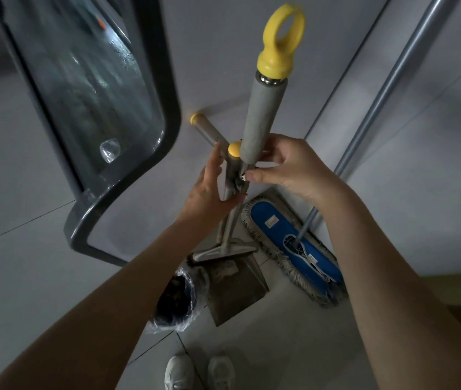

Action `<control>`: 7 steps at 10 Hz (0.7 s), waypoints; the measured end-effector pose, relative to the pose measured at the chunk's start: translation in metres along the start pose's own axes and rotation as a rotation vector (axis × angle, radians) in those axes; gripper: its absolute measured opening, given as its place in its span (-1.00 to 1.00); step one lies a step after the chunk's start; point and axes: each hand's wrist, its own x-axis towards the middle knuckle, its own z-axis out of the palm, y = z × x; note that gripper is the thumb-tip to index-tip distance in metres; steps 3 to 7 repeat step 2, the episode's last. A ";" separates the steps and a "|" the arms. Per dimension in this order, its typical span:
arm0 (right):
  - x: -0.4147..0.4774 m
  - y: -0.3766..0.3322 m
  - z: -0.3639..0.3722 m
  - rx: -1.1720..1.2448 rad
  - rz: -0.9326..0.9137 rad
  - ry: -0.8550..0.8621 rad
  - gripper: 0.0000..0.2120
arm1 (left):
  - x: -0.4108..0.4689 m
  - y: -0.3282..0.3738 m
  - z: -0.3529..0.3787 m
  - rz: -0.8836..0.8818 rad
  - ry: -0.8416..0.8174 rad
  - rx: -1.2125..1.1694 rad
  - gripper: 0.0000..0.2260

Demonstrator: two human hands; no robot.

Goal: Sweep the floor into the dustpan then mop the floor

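The right hand (288,167) is curled around the bottom of a tall handle (263,114), with the thumb and fingers pinching it. That handle is fat, round and covered in soft gray foam, and a big yellow plastic ring (282,40) sits on top. The left hand (209,190) has straight fingers pointing up, and its thumb lies across the thin metal pole of a short handle (235,153) with a round yellow cap. A third handle (204,128) with a yellow cap leans away behind the fingers. Down below, two white shoes (199,372) stand on smooth gray floor tiles (40,277). Just past them is a small dark bin (173,299) lined with a crinkly clear bag. Right beside it the dustpan (235,294) rests on the floor, a flat, dull metal scoop under the poles. To its right lies the mop (288,243), a long blue pad with a fuzzy gray fringe, and its shiny pole (386,88) leans on the wall. On the left hangs a glass door (83,88) with a thick dark frame and rounded corners.
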 end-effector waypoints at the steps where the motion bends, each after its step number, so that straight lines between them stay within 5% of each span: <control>1: -0.005 -0.004 -0.002 0.029 0.013 -0.017 -0.53 | -0.006 0.012 -0.012 -0.076 -0.010 -0.031 -0.14; 2: -0.009 -0.010 -0.007 0.056 0.035 -0.020 -0.38 | -0.012 0.032 -0.027 -0.133 0.070 0.002 -0.24; 7: -0.009 -0.010 -0.007 0.056 0.035 -0.020 -0.38 | -0.012 0.032 -0.027 -0.133 0.070 0.002 -0.24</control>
